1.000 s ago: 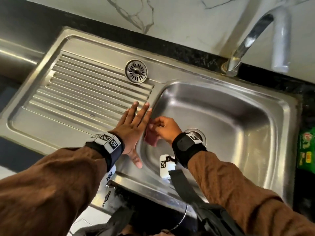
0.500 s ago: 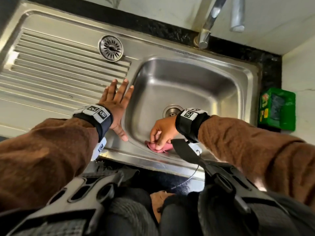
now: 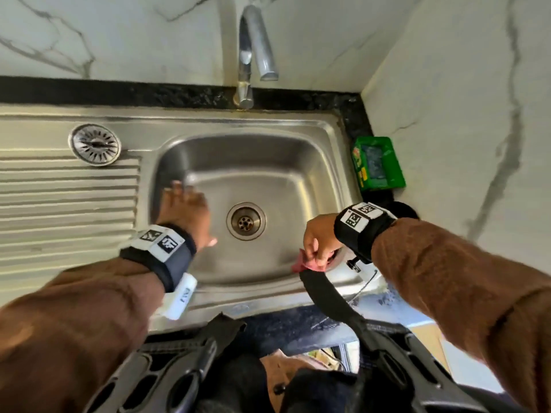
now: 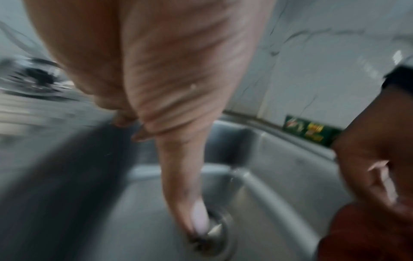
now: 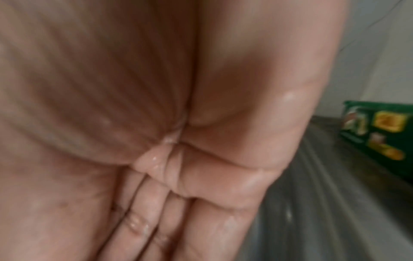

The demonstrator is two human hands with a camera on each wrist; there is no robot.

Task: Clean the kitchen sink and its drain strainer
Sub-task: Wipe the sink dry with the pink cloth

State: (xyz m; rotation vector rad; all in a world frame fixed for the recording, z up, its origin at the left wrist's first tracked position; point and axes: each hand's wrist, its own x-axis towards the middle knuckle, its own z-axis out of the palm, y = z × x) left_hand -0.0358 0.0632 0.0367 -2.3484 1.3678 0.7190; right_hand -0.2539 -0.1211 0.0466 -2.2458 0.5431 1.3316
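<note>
Now the left hand (image 3: 186, 208) has come off the drainboard (image 3: 65, 204) and hangs over the basin floor, fingers loose and spread, holding nothing; it is blurred. Meanwhile the right hand (image 3: 319, 236) has slid along the sink's (image 3: 325, 126) near wall to the right corner, fingers curled round the pink pad (image 3: 304, 265). Likely the scrub is rounding the walls, with the drain (image 3: 245, 221) open and the strainer (image 3: 94, 144) lying beside the basin, apparently unwashed

Home kitchen: steel sink (image 3: 331, 162) with drainboard, tap (image 3: 253, 40), marble-look wall tiles.
</note>
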